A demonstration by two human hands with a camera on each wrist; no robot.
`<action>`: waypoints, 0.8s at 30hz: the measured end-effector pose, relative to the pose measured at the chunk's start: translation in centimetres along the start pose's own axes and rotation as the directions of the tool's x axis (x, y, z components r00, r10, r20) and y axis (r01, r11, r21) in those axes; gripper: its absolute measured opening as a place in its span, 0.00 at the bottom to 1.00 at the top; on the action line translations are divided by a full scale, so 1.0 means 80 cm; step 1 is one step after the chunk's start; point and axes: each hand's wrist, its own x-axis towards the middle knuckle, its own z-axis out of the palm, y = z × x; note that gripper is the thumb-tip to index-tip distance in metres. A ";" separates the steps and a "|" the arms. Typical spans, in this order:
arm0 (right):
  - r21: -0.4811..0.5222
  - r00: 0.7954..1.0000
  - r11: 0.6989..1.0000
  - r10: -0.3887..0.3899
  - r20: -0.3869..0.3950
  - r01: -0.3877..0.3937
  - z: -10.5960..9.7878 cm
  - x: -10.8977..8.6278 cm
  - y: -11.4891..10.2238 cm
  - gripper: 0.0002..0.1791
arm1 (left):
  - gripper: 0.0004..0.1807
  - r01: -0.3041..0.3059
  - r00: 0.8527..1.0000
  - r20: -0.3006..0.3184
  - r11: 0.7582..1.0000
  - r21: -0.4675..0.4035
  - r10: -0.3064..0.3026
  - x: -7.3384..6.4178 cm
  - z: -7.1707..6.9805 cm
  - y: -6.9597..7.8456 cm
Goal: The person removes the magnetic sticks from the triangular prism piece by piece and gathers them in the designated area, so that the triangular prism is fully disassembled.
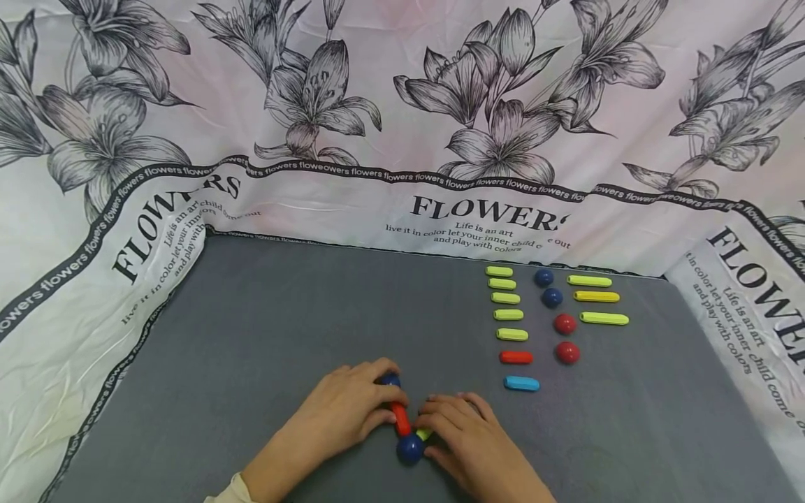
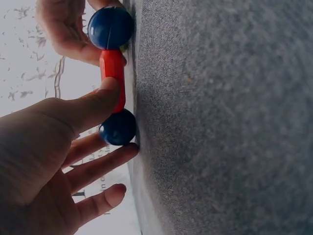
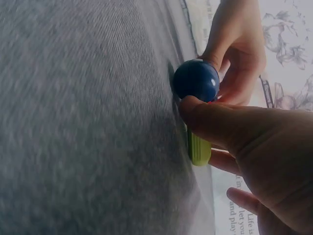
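My left hand (image 1: 342, 407) pinches a red stick (image 1: 400, 419) between thumb and fingers. A blue ball sits on each end of that stick: the near ball (image 1: 410, 449) shows fully, while the far ball (image 1: 390, 380) is partly covered by my left fingers. In the left wrist view the red stick (image 2: 112, 73) joins the two blue balls. My right hand (image 1: 468, 443) pinches a short yellow-green stick (image 3: 199, 147), one end close against the near blue ball (image 3: 196, 81). In the right wrist view my thumb overlaps where stick and ball meet.
At right lies a column of short yellow-green sticks (image 1: 508, 315), with a red stick (image 1: 516, 358) and a blue stick (image 1: 521, 383) below. Beside it are blue balls (image 1: 552, 297), red balls (image 1: 567, 353) and longer yellow sticks (image 1: 596, 297). Flowered cloth (image 1: 352, 202) borders the grey table (image 1: 283, 300).
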 end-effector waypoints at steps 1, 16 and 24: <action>-0.003 1.000 1.000 0.016 0.001 -0.016 -0.001 -0.001 0.000 0.20 | 0.11 0.001 1.000 -0.004 1.000 0.006 -0.001 0.000 0.001 0.001; -0.013 0.984 0.984 0.177 0.027 -0.177 -0.011 -0.014 0.008 0.13 | 0.12 0.014 1.000 -0.015 0.994 0.111 -0.013 0.002 0.002 0.010; -0.048 0.976 0.975 0.215 -0.047 -0.217 -0.010 -0.019 0.011 0.14 | 0.12 0.008 1.000 0.015 0.992 0.122 -0.010 0.001 0.006 0.019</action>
